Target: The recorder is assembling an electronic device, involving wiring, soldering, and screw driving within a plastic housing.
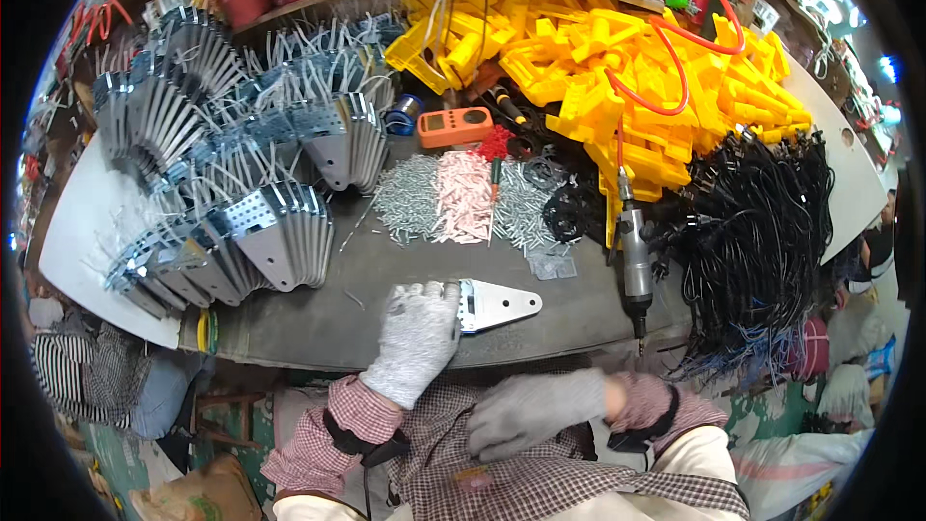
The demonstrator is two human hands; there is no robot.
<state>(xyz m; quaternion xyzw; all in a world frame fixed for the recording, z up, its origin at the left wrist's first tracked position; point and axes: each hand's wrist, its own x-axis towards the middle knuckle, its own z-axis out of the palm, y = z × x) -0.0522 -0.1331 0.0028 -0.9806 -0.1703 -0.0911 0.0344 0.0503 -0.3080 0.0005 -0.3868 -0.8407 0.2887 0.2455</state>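
My left hand, in a light grey knitted glove, is closed on the wide end of a tapered metal plate near the front edge of the dark work mat. The plate's narrow end, with two holes, points right; its gripped end is hidden under my fingers. Over my checked apron, in front of the table edge, my right hand hangs in a grey glove. Its fingers extend loosely to the left, slightly blurred, and nothing shows in them. Beyond the plate lie silver screws and pale pink pegs.
Similar metal plates with white wires stand stacked at left. Yellow plastic housings are heaped at the back right, black cables at right. A pneumatic screwdriver hangs from a red hose. An orange multimeter lies behind the screws.
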